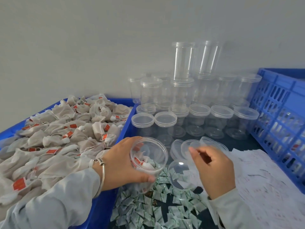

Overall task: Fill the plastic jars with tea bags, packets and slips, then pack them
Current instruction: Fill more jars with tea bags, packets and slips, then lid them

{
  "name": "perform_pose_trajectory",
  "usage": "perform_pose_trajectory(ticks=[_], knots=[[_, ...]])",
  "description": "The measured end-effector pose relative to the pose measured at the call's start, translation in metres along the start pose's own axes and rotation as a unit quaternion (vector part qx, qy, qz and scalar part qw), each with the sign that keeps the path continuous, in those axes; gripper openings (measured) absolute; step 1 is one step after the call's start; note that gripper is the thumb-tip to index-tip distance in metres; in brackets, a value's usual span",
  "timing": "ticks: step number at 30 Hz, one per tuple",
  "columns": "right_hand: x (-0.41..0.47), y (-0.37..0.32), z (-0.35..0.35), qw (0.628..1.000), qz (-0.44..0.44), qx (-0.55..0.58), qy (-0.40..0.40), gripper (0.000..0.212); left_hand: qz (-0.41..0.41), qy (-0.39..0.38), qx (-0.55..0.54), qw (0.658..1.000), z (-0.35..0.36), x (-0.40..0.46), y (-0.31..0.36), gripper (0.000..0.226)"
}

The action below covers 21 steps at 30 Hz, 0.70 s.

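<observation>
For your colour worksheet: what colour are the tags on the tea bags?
Red-orange tags on greyish-white tea bags, clearest in the head view.

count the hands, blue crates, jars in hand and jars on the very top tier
hands: 2, left hand, right hand
blue crates: 2, tea bag crate, slotted crate
held jar: 1
top-tier jars: 2, left jar, right jar
total: 7

Left hand point(125, 161) reaching in from the near left, fingers and thumb curled round a clear round plastic jar point(148, 161), thin silver bangle point(101, 176) on the wrist, pale grey sleeve behind. Right hand point(212, 167) near right, fingers loosely bent, forefinger pointing left.
</observation>
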State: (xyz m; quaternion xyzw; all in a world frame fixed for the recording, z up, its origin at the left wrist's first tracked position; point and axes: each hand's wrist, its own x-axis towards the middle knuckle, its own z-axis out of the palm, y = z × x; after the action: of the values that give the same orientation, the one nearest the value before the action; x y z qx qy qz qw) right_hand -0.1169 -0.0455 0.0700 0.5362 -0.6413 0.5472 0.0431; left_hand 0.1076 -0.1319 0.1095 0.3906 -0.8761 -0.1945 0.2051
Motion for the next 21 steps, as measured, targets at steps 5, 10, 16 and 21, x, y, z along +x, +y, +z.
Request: perform_pose_trajectory(ticks=[5, 10, 16, 21], knots=[[-0.002, 0.061, -0.037, 0.936, 0.186, -0.163, -0.250, 0.008, 0.008, 0.010, -0.001, 1.000, 0.001, 0.001, 0.002, 0.085], [-0.022, 0.077, -0.036, 0.874, 0.232, -0.230, -0.360, 0.061, 0.006, 0.011, -0.009, 1.000, 0.001, 0.002, 0.007, 0.083], [-0.024, 0.083, -0.028, 0.879, 0.249, -0.219, -0.342, 0.059, -0.003, 0.019, -0.020, 1.000, 0.001, 0.002, 0.009, 0.079], [-0.027, 0.082, -0.025, 0.909, 0.222, -0.182, -0.302, 0.024, -0.009, 0.010, -0.023, 1.000, 0.003, 0.002, 0.011, 0.081]])
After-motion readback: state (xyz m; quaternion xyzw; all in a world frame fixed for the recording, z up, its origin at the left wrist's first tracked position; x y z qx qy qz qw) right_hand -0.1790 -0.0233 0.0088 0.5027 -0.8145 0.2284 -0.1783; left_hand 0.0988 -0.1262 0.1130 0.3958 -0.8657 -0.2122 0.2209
